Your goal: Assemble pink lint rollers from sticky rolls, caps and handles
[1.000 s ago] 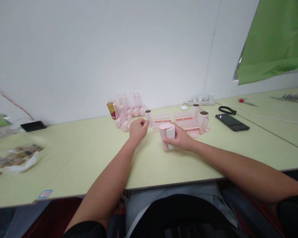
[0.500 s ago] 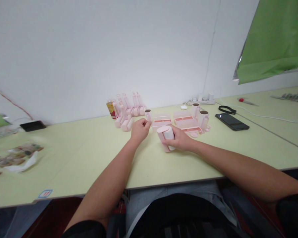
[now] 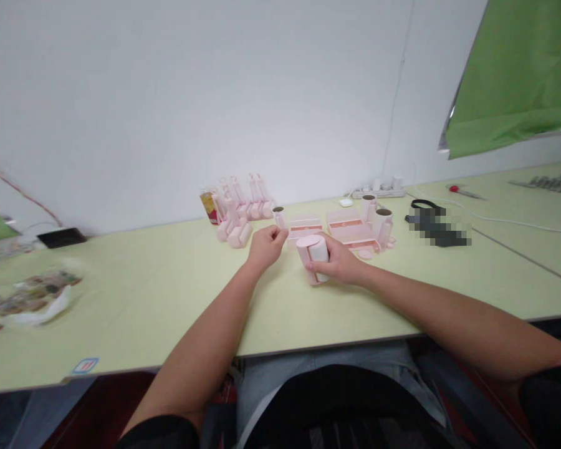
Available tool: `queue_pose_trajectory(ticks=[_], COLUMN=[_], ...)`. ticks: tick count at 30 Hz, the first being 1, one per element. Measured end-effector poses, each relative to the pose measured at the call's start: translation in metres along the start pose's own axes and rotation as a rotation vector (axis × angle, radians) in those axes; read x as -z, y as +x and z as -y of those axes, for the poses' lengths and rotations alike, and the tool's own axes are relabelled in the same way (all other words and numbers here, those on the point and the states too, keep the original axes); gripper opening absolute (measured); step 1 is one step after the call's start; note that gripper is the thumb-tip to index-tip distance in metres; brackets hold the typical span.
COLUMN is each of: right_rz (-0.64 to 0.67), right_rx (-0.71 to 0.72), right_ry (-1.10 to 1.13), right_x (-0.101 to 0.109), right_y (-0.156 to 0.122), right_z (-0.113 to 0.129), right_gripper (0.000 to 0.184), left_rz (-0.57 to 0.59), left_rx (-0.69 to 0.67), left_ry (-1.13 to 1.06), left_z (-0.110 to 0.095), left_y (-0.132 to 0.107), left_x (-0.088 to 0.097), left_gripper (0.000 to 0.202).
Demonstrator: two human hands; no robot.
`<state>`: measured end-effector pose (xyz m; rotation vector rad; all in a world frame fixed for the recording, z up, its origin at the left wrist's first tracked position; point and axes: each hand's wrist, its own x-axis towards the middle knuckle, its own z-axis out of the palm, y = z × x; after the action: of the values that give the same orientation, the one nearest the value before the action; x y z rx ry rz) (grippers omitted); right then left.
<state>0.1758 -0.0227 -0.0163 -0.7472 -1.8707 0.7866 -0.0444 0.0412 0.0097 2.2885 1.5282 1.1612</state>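
Observation:
My right hand (image 3: pixel 341 260) is wrapped round a white roll (image 3: pixel 318 251) with a curved pink cover (image 3: pixel 305 259) along its left side, held up over the table. To the left, my left hand (image 3: pixel 266 247) is closed in a pinch, thumb against fingers, apart from the roll. Whatever it may hold is too small or hidden. Just behind its fingertips stands a roll with a dark brown top (image 3: pixel 279 215). Open pink boxes (image 3: pixel 350 229) lie beyond my right hand. Beside them are two rolls with brown tops, one of them at the front (image 3: pixel 384 218).
Several pink roller-like pieces with handles (image 3: pixel 237 231) stand by the wall, near a yellow-and-red pack (image 3: pixel 210 207). A pixelated dark phone (image 3: pixel 437 229), a black strap (image 3: pixel 427 206) and a power strip (image 3: pixel 378 193) are at the right. A bagged pile (image 3: pixel 37 296) lies far left.
My left hand has shifted slightly to the right, toward the roll. The covered roll in my right hand has turned a little and barely moved.

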Motion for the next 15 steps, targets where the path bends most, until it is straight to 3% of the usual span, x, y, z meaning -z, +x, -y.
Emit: queue_pose_trajectory(ticks=[15], right_rz=[0.014], right_rx=[0.016], right_ry=[0.024], right_x=[-0.0011], right_y=[0.0009], right_z=[-0.0037], right_gripper=[0.057], left_rz=[0.097], left_rx=[-0.079], left_ry=[-0.075], left_z=[-0.0062], left_y=[-0.004], left_x=[0.0015], left_gripper=[0.049])
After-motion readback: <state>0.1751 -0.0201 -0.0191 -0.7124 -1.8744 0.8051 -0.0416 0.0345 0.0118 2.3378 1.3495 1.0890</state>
